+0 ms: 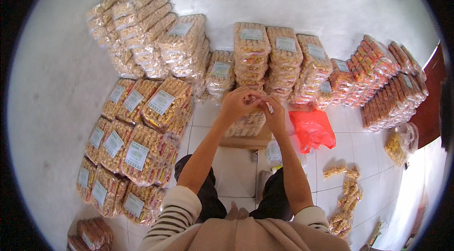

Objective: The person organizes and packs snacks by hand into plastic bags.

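My left hand (239,104) and my right hand (275,117) meet in front of me, fingertips close together. A small white piece (269,107), too small to identify, shows between the fingers of my right hand. The left fingers curl into a pinch, and what they hold, if anything, cannot be made out. Below my hands a clear-wrapped snack pack (243,127) lies on a brown cardboard box (239,142), partly hidden by my hands and forearms. To the right of my right hand lies a red plastic bag (313,130) on the tiled floor.
Labelled snack packs (161,102) are stacked at the left, and more stacks (286,45) line the wall. Darker packs (392,102) stand at the far right beside a bag of yellow pieces (395,149). Loose twisted snacks (349,196) lie on the floor at right.
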